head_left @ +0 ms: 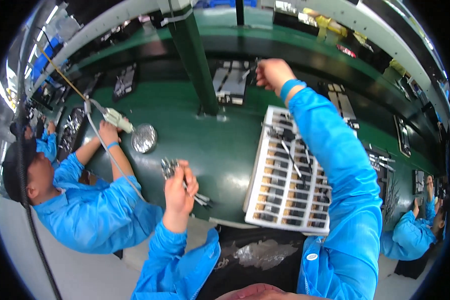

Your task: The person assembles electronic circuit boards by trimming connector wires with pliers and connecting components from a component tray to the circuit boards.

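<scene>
My left hand [180, 192] is closed around a bunch of small metal parts with thin black and white leads [169, 167], above the green table. The bunch sticks out past its fingertips and below the palm. My right hand [274, 74] is stretched far forward over the dark belt, fingers pinched together. Something small and dark shows at its fingertips, too small to name. Just left of it lies a flat grey panel [230, 85] with dark strips. Below my right forearm sits a white slotted tray [250, 212] holding rows of black and gold parts, with loose leads across it.
To the left a co-worker in blue [100, 210] holds a pale handheld tool [117, 120] near a round metal dish [144, 138]. A green post [195, 60] rises from the table [220, 165]. More panels [340, 102] lie along the belt. Another co-worker [410, 235] sits at right.
</scene>
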`<action>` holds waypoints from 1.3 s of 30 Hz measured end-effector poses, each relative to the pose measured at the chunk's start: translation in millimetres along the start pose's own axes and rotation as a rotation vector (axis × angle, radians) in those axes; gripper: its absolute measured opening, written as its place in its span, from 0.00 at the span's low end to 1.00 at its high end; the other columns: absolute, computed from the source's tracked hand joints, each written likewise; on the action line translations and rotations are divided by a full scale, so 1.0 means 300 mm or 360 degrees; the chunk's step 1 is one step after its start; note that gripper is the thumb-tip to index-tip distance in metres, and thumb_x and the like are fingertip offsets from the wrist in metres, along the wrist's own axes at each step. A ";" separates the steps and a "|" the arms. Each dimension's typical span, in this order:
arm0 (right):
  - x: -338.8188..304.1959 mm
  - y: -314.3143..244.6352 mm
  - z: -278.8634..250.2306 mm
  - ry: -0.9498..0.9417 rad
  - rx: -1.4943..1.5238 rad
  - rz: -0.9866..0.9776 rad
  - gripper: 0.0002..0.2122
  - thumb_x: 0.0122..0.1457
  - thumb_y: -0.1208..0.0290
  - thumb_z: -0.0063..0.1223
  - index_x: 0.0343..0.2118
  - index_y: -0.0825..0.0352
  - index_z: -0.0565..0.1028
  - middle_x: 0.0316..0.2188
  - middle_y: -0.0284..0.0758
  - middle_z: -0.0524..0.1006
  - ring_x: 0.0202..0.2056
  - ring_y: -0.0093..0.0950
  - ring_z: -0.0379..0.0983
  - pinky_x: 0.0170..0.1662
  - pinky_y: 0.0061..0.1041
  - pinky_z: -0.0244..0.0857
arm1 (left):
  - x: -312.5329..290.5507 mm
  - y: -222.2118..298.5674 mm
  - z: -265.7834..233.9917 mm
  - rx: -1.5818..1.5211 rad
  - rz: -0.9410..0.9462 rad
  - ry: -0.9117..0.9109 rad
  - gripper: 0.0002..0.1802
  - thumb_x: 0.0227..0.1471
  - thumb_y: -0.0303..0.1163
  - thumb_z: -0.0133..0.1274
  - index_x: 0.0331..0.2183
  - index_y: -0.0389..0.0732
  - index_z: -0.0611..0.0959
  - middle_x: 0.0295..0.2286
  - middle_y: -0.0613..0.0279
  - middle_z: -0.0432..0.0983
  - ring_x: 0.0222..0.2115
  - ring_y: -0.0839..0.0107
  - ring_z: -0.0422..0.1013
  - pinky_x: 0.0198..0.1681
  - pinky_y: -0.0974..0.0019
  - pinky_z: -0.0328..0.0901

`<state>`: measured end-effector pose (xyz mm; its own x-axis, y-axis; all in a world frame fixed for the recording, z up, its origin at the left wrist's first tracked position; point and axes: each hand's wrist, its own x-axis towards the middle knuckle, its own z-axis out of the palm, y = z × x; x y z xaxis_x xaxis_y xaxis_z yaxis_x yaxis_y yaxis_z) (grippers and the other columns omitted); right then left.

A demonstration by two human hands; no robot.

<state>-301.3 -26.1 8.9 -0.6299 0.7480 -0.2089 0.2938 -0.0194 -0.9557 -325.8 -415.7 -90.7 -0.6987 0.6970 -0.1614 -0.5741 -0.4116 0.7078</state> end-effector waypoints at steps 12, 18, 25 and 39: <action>0.403 0.198 0.246 0.0002 0.1106 -0.0036 0.13 0.66 0.65 0.39 0.41 0.69 0.72 0.34 0.40 0.78 0.29 0.35 0.79 0.22 0.30 0.73 | -0.058 -0.044 -0.012 0.0106 -0.0020 0.0063 0.12 0.67 0.37 0.40 0.44 0.40 0.71 0.21 0.64 0.67 0.16 0.76 0.60 0.18 0.72 0.56; 0.256 0.202 0.362 -0.0331 0.0685 0.0668 0.22 0.63 0.62 0.42 0.54 0.75 0.65 0.43 0.49 0.76 0.42 0.48 0.76 0.46 0.47 0.73 | -0.111 -0.039 -0.013 0.0029 -0.0148 0.0017 0.14 0.64 0.34 0.41 0.47 0.39 0.73 0.23 0.61 0.70 0.19 0.73 0.62 0.21 0.70 0.57; -0.026 0.087 0.174 -0.0484 0.0519 0.0238 0.16 0.59 0.60 0.49 0.42 0.68 0.74 0.42 0.41 0.77 0.39 0.37 0.77 0.41 0.37 0.72 | -0.104 -0.026 0.166 0.0172 -0.0351 -0.0363 0.16 0.62 0.32 0.41 0.48 0.34 0.72 0.23 0.59 0.70 0.19 0.74 0.62 0.22 0.70 0.58; -1.098 0.047 -0.218 -0.0480 -0.0376 -0.0651 0.18 0.63 0.56 0.48 0.36 0.70 0.74 0.27 0.46 0.78 0.27 0.39 0.77 0.32 0.35 0.69 | -0.213 -0.120 0.579 0.0902 -0.0716 -0.1144 0.10 0.58 0.30 0.44 0.28 0.37 0.75 0.15 0.60 0.69 0.13 0.73 0.63 0.16 0.71 0.57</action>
<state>-42.5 -229.3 77.8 -0.8939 0.4399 0.0861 0.1134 0.4077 -0.9060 -186.2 -343.4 13.7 0.0606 0.9830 -0.1736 -0.3033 0.1838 0.9350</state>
